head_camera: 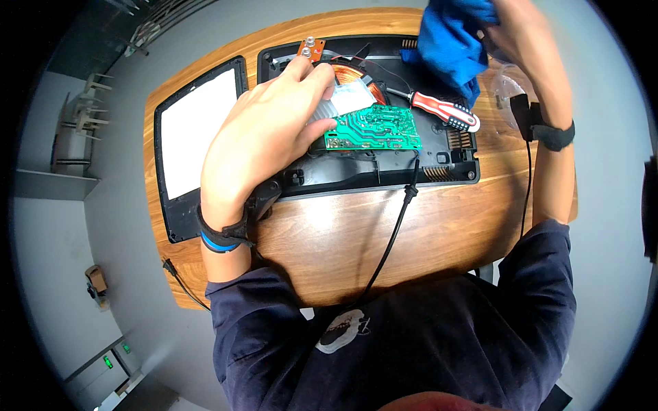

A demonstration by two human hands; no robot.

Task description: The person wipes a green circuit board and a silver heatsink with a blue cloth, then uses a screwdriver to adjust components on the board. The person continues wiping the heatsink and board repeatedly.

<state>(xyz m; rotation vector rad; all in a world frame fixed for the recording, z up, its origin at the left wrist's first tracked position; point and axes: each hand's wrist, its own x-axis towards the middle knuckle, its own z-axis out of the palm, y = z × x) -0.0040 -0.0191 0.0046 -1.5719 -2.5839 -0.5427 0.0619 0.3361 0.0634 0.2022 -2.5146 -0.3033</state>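
My left hand [272,113] grips a finned metal heat sink [323,110] at the edge of a green circuit board [375,128]. The board lies tilted, solder side up, over the open black housing [334,174] of what looks like an induction cooker. Under it, part of a copper coil [347,74] shows. High on the right, my right hand [524,46] holds a crumpled blue cloth [452,46], which hangs over the housing's far right corner; its fingertips are partly hidden and blurred. A screwdriver [444,110] with a red and white handle rests across the housing.
A black-framed panel [198,133] with a white surface lies on the wooden table [329,231] at left. A small orange board [311,49] sits at the housing's back edge. A black power cord [393,236] runs toward me; its plug [168,265] lies at left. Clear plastic [506,97] is at right.
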